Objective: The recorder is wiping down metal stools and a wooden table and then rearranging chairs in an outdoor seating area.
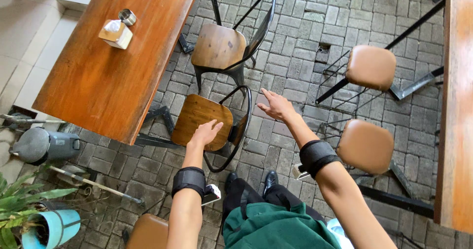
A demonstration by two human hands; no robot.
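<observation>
Near chair (pixel 203 119): rounded wooden seat, grain visible, thin black metal hoop back; stands on grey brick paving (pixel 295 27) beside a long varnished wooden table (pixel 113 56).

Left hand (pixel 205 133): palm down, fingers spread loosely, holding nothing, over the seat's near edge; contact cannot be told.

Right hand (pixel 277 105): open, fingers extended, empty, just right of the hoop back, not touching.

Black wrist bands on both forearms.

Second matching chair (pixel 219 46) beyond.

Two padded tan stools (pixel 367 145) well right.
</observation>
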